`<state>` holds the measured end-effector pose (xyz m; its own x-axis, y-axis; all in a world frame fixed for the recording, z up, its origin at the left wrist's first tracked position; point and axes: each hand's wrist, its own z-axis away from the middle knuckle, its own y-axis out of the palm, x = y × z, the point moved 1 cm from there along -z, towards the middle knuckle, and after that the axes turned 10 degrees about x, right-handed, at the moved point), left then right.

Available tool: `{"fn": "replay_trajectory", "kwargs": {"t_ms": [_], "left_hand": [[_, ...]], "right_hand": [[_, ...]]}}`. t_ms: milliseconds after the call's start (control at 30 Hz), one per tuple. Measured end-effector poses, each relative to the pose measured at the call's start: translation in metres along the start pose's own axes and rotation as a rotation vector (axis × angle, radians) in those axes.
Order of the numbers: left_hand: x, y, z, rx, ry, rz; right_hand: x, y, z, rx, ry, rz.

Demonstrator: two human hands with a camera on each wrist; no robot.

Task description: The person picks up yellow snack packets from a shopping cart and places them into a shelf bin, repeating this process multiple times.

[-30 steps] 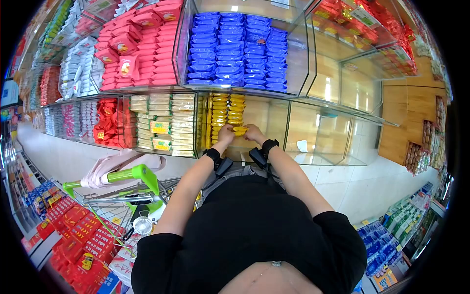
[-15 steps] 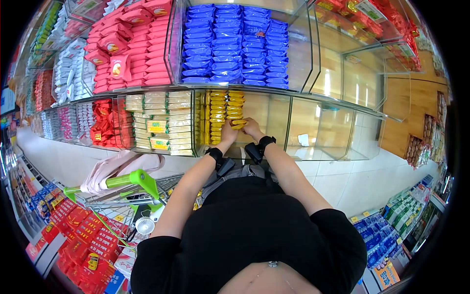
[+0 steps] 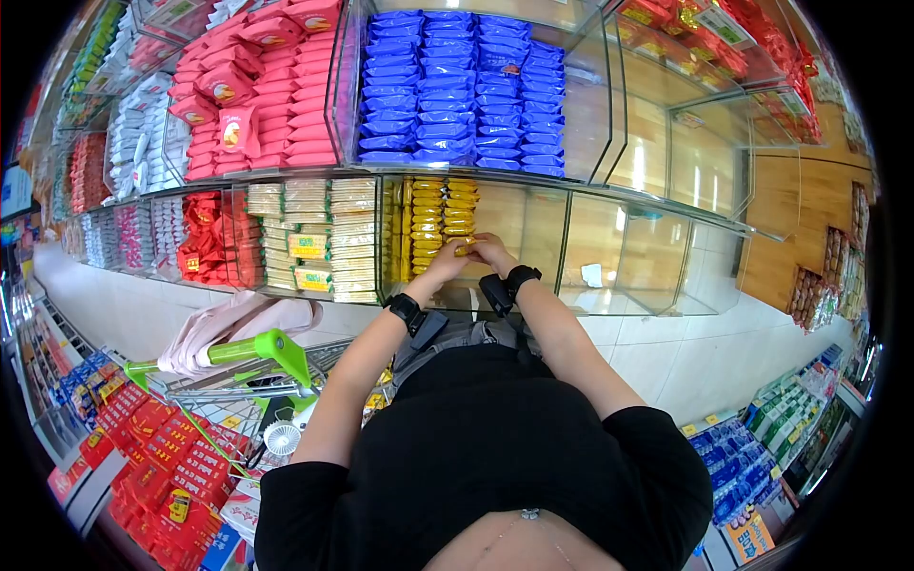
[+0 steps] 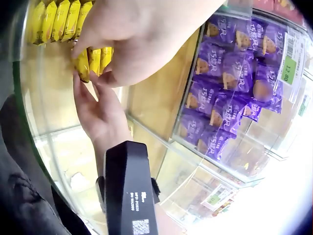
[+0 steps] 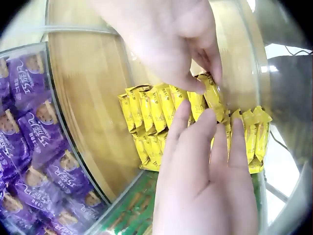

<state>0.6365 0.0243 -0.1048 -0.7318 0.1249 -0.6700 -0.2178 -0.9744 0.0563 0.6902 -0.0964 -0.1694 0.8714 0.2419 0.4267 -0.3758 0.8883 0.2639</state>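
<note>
Small yellow snack packets (image 3: 426, 228) stand in two columns in a clear bin on the lower shelf. At their front end both my hands meet over a yellow packet (image 4: 82, 67). My left hand (image 3: 446, 262) grips there with thumb and fingers, two more packets showing between them in the left wrist view. From the right, my right hand (image 3: 492, 252) pinches the packet's end with thumb and fingertip. In the right wrist view the left hand (image 5: 203, 176) reaches up from below, its fingers covering part of the rows, and the right hand (image 5: 171, 39) comes from above.
Clear dividers (image 3: 565, 247) bound the bin, with crackers (image 3: 309, 233) to its left. Blue-purple packets (image 3: 457, 90) and pink packets (image 3: 286, 90) fill bins above. A cart with a green handle (image 3: 243, 352) is at the left. A white scrap (image 3: 591, 276) lies in the right bin.
The two hands have come closer together over the yellow packet, which is now more covered by fingers. The head view has shifted slightly.
</note>
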Motion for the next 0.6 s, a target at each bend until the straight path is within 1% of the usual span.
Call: {"fn": "replay_trajectory", "kwargs": {"t_ms": [67,133,167,233,267,333,367,433,467,533,600], "left_hand": [[0.006,-0.004,-0.001,-0.009,-0.002,-0.014],[0.007,-0.008,0.001,-0.001,-0.090,0.114],[0.010,-0.010,0.000,-0.001,-0.091,0.114],[0.019,-0.012,-0.004,0.184,-0.128,0.233],[0.022,-0.012,-0.007,0.183,-0.128,0.234],[0.022,-0.009,-0.010,0.254,-0.113,-0.051],[0.023,-0.007,-0.011,0.255,-0.113,-0.052],[0.026,-0.003,-0.016,0.195,-0.139,-0.132],[0.027,-0.002,-0.020,0.197,-0.137,-0.133],[0.028,-0.001,-0.024,0.257,-0.230,-0.151],[0.027,-0.001,-0.024,0.264,-0.232,-0.152]], "right_hand": [[-0.001,0.000,0.000,0.037,0.001,-0.042],[-0.002,0.000,-0.001,0.042,0.013,-0.064],[-0.003,0.000,-0.002,0.046,0.025,-0.085],[-0.004,0.000,-0.003,0.060,0.038,-0.066],[-0.004,0.000,-0.003,0.074,0.051,-0.046],[-0.005,0.000,-0.003,0.092,0.055,-0.042],[-0.005,-0.001,-0.002,0.109,0.058,-0.040],[0.001,0.000,0.006,0.130,0.073,-0.005],[0.003,0.001,0.009,0.153,0.090,0.031],[0.001,-0.002,0.010,0.155,0.090,0.051],[0.000,-0.004,0.010,0.159,0.090,0.072]]}}
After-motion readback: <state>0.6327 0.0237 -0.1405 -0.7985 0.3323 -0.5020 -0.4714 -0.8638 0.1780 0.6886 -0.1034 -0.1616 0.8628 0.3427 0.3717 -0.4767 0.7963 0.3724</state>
